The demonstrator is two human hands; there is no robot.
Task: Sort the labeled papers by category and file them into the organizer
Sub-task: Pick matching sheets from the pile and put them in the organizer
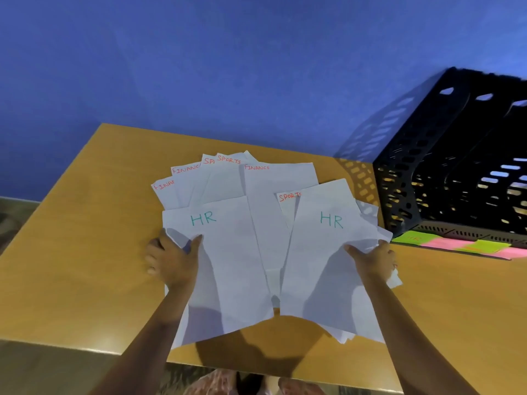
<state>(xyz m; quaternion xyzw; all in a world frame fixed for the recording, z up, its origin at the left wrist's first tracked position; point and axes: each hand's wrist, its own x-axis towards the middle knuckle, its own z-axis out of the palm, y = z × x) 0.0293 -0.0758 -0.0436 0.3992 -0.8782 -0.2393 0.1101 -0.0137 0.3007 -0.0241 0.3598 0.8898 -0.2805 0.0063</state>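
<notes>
Papers: a fanned spread of white paper sheets (258, 212) lies at the centre of the frame on a tan wooden table (85, 252); the sheets overlap one another.
Labels: the two nearest sheets each read "HR" in green, one at centre left (228, 252), one at centre right (328, 252); the sheets behind them, toward upper centre, read "FINANCE" and "SPORTS" in red.
Organizer: a black perforated plastic file organizer (445, 166) stands at the right edge of the frame, near the papers but apart from them; what its slots contain cannot be told.
Tags: a row of green and pink sticky notes (462, 246) lies along the organizer's lower front edge; the writing on them is too faint to read.
Left hand: the left hand (172, 259) grips the left edge of the left "HR" sheet, thumb on top of the paper, fingers curled toward the table.
Right hand: the right hand (373, 259) grips the crumpled right edge of the right "HR" sheet, thumb on top, fingers wrapped under the paper.
Background: a blue wall (228, 67) fills the upper frame.
</notes>
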